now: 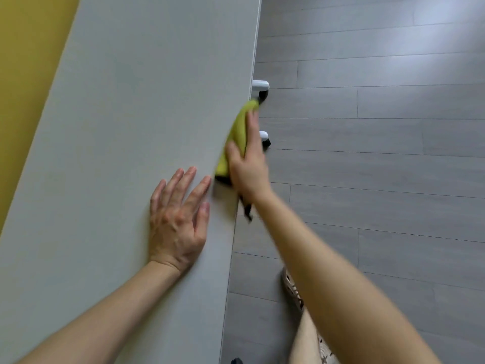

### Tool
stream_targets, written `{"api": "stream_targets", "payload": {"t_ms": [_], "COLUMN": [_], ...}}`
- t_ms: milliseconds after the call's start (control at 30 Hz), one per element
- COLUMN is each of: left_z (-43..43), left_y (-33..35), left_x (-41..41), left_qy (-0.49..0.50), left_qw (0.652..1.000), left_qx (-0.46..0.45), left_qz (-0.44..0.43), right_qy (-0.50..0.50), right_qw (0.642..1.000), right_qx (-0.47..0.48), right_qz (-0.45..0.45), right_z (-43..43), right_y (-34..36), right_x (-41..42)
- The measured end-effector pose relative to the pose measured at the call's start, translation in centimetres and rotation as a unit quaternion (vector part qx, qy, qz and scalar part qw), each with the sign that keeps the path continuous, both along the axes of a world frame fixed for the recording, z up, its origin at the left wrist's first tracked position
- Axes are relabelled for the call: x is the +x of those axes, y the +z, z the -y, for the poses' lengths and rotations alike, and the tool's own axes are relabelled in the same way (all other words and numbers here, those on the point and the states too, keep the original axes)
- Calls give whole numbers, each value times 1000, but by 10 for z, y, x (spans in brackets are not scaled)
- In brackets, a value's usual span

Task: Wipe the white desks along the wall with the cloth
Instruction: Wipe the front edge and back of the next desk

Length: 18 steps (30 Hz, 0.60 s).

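A long white desk (126,122) runs away from me along a yellow wall (23,74). My left hand (178,219) lies flat on the desk top near its front edge, fingers spread. My right hand (248,158) presses a yellow-green cloth (237,132) against the desk's front edge, thumb on the top side and fingers over the edge. A dark part of the cloth hangs below my wrist. The hand and cloth are motion-blurred.
Grey plank floor (380,153) fills the right side. Two white casters with black wheels (262,88) stick out from under the desk just beyond the cloth. My leg and a light sandal (292,287) stand on the floor beside the desk.
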<state>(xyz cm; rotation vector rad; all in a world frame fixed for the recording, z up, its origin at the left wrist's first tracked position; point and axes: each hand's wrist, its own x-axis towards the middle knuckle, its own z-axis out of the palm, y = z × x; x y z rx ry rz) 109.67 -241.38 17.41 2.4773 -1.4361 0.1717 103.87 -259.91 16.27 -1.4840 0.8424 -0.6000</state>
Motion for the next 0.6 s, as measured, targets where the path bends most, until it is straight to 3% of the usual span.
{"api": "stream_targets", "payload": {"t_ms": [100, 167, 300, 433, 500, 600], "left_z": [1, 1, 0, 0, 0, 1], "left_y": [0, 0, 1, 2, 2, 0], "left_x": [-1, 0, 0, -1, -2, -1], "left_qy": [2, 4, 3, 6, 9, 12], "left_qw": [1000, 1000, 1000, 1000, 1000, 1000], "left_qx": [2, 3, 4, 9, 7, -1], "left_qz": [-10, -8, -6, -10, -14, -11], "right_qy": [9, 17, 1, 81, 84, 53], "right_qw": [998, 998, 1000, 996, 996, 999], "right_qx": [-24, -27, -25, 27, 27, 6], "right_qz": [-56, -60, -4, 14, 10, 3], "right_z": [83, 80, -57, -210, -213, -143], "right_y": [0, -2, -3, 6, 9, 7], "right_x": [44, 42, -36, -147, -150, -97]}}
